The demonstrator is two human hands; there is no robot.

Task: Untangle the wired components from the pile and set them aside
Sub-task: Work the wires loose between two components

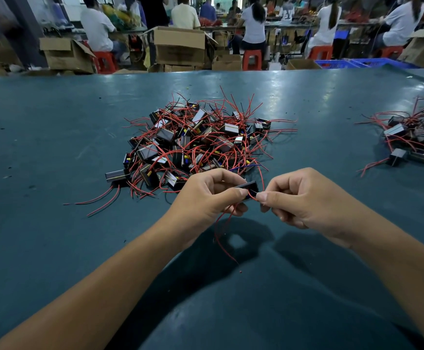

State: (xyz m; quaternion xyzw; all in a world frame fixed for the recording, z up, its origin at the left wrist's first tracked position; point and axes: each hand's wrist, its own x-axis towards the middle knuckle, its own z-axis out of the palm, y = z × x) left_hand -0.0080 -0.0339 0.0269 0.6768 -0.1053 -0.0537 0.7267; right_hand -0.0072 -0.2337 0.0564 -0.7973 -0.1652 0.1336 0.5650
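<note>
A tangled pile [195, 142] of small black box components with red wires lies in the middle of the dark teal table [54, 147]. Just in front of it, my left hand [205, 195] grips one black component [250, 186] lifted above the table. My right hand [304, 198] pinches that component's red wire [252, 197] right beside the box. More red wire [222, 238] hangs down from my left hand toward the table. A smaller group of separated components [413, 142] lies at the right edge of the table.
Beyond the table's far edge stand open cardboard boxes [180, 46], red stools [252, 59] and a blue crate [365, 63]. Several seated people work at benches at the back. A tiny red scrap [241, 272] lies near my arms.
</note>
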